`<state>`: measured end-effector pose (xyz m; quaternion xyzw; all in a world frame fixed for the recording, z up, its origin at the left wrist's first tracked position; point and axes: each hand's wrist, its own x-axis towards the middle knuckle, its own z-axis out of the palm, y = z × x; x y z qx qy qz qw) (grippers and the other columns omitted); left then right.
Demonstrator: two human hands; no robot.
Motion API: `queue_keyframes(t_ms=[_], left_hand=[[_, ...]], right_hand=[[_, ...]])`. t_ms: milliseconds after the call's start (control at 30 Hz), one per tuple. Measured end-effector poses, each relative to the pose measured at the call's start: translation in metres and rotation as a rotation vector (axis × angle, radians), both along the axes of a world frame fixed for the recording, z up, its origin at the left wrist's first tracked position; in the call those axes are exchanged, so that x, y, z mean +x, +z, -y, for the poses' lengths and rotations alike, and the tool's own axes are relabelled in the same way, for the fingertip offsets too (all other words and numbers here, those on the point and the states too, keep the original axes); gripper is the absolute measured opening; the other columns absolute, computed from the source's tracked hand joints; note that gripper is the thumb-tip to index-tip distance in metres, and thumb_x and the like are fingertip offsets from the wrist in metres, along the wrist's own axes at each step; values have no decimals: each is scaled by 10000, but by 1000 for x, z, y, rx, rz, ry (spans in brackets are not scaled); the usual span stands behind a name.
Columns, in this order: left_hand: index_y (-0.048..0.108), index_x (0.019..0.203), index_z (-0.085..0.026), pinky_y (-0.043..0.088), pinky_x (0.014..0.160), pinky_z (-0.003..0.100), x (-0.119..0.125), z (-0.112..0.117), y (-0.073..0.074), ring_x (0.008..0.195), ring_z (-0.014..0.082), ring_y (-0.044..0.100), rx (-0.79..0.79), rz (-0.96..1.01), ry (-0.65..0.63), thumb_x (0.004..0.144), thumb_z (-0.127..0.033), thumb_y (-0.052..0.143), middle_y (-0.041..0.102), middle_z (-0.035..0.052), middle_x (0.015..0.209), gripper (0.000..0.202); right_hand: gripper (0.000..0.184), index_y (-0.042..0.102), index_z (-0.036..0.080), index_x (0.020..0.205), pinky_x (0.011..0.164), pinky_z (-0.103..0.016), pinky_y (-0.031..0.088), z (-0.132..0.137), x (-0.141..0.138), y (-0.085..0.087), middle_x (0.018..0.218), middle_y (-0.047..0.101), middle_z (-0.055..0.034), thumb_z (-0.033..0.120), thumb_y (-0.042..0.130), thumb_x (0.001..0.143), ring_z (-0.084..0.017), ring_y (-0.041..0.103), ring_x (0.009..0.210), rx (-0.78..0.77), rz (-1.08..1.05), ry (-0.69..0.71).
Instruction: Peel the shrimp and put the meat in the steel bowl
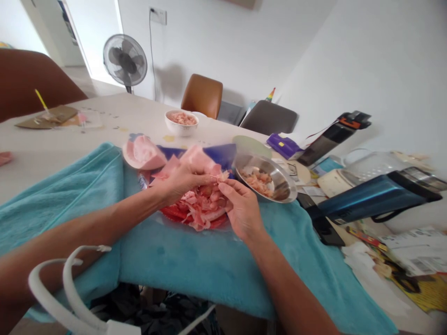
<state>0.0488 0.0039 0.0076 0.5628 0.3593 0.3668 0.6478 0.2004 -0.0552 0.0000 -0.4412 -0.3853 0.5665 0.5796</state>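
Note:
Both hands meet above a heap of pink, petal-like scraps (202, 216) that lies on something red on the teal towel (181, 260). My left hand (190, 179) comes in from the left, its thumb and fingers pinched at a small pale pink, petal-like piece (222, 176). My right hand (240, 204) pinches at the same piece from the right, fingers curled. Just right of the hands, a steel bowl (286, 188) holds peach-coloured scraps. Behind my left hand lie larger pink pieces (197, 156) and a pink rounded object (145, 153) on dark blue material (221, 153).
Farther back stands a white bowl (182, 129) full of pinkish scraps. On the right are a blue bottle (373, 197), a black bottle (326, 139), a dark phone (321, 223) and papers (412, 251). White curved tubes (75, 293) cross the lower left. A fan (125, 61) stands beyond the table.

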Motion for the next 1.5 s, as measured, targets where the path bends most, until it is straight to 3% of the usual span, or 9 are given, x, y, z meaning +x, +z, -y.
queue_keyframes(t_ms=[233, 400, 600, 733, 800, 1033, 1233, 1367, 1500], left_hand=[[609, 602, -110, 333, 454, 177, 2, 8, 8, 489, 46, 458, 124, -94, 8, 758, -202, 706, 544, -34, 531, 205], [628, 614, -118, 343, 451, 157, 1, 5, 3, 478, 33, 452, 36, 25, -65, 765, -196, 715, 546, -43, 526, 192], [678, 641, -126, 361, 432, 149, -2, 1, -3, 452, 27, 470, -124, 185, -159, 739, -175, 744, 605, -27, 559, 128], [680, 616, -129, 338, 401, 149, -4, -7, -4, 431, 34, 470, -192, 227, -114, 709, -191, 771, 590, -23, 511, 144], [672, 592, -127, 334, 395, 154, -5, -9, -4, 431, 45, 481, -168, 217, -114, 710, -214, 773, 584, -12, 488, 178], [681, 619, -111, 332, 407, 162, -3, -6, -2, 465, 54, 509, -137, 70, -119, 721, -249, 771, 619, 19, 542, 194], [620, 529, -123, 334, 422, 173, -2, -7, -4, 450, 43, 471, -19, 27, -130, 743, -363, 755, 601, 12, 525, 349], [649, 574, -122, 340, 434, 186, -2, -5, -3, 458, 47, 461, 23, -40, -71, 714, -361, 776, 597, 2, 538, 304], [684, 645, -119, 337, 449, 195, -2, -3, -3, 475, 55, 461, 86, -92, -52, 720, -338, 767, 589, -4, 544, 245]], right_hand=[[234, 661, 144, 671, 364, -229, 494, 1, 3, 3, 622, 644, -4, 320, 809, 624, -93, 514, 456, -87, -10, 11], [201, 619, 164, 600, 354, -215, 470, 2, 3, 3, 478, 522, 45, 290, 760, 669, -81, 451, 401, -88, -90, 121], [147, 585, 177, 611, 368, -194, 451, 2, 1, 0, 534, 505, 60, 226, 711, 670, -61, 383, 430, -41, -208, 153], [158, 553, 187, 608, 375, -208, 449, 3, 6, 5, 489, 475, 64, 250, 655, 712, -73, 397, 408, 1, -128, 195], [130, 575, 187, 646, 383, -216, 448, 2, 14, 11, 496, 493, 61, 256, 650, 726, -81, 425, 413, 86, -24, 86], [156, 648, 180, 788, 598, -301, 497, -19, 75, 23, 638, 627, 9, 335, 646, 774, -133, 567, 535, 449, 740, -802], [341, 630, 201, 638, 715, -375, 451, -31, 105, 13, 697, 663, -71, 469, 523, 821, -232, 608, 724, 232, 1380, -699], [218, 672, 196, 787, 712, -375, 451, -31, 107, 9, 792, 676, -71, 394, 583, 767, -222, 593, 728, 195, 1387, -701], [301, 627, 198, 625, 787, -416, 470, -27, 104, 12, 742, 653, -82, 417, 551, 817, -244, 609, 777, 302, 1382, -755]])
